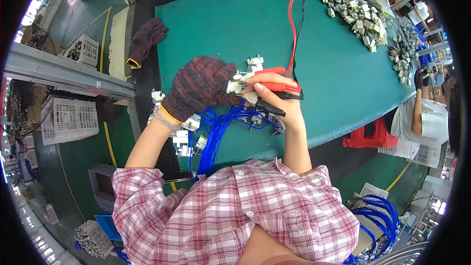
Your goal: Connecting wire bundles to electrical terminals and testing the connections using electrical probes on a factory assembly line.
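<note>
My left hand wears a dark red knitted glove and grips a small white connector part with blue wires hanging from it. My bare right hand holds red and black test probes against that part. A red lead and a black lead run from the probes up the green table. More white connectors with blue wires lie under both hands at the table's near edge.
A spare knitted glove lies at the table's left edge. Piles of grey-white connectors cover the far right. Another person in a white shirt works to the right, beside a red stool. White crates stand on the floor at left.
</note>
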Tool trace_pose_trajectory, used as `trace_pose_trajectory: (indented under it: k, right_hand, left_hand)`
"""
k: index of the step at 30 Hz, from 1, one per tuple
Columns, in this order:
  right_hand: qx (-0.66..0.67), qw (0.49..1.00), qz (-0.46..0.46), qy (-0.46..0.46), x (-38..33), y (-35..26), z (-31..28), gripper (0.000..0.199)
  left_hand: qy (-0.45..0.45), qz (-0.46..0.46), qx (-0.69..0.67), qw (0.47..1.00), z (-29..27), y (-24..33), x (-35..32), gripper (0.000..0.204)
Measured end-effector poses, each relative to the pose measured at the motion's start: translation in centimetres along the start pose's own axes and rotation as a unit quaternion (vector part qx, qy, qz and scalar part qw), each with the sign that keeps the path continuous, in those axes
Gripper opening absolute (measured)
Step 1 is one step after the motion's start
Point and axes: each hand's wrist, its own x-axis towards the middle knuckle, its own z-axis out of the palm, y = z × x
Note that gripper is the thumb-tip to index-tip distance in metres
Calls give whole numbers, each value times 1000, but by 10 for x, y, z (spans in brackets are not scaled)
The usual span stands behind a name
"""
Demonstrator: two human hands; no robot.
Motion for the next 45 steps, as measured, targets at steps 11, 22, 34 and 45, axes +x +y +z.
trace_pose_trajectory:
  k: [11,22,34,45]
  right_hand:
    - [21,999,-7,44,-3,13,2,14]
    - [-181,977,-107,-39,6,-15,-5,15]
    - [-136,984,-76,-82,18,-22,-2,15]
    - [-138,976,-80,-149,23,-8,16,17]
  left_hand:
    - [-83,-189,-340,918,4,14,-6,69]
    - [-111,-201,-318,920,-8,17,-3,63]
    - [-37,-234,-318,918,7,17,-14,64]
    - [-84,-289,-401,865,-11,16,-30,67]
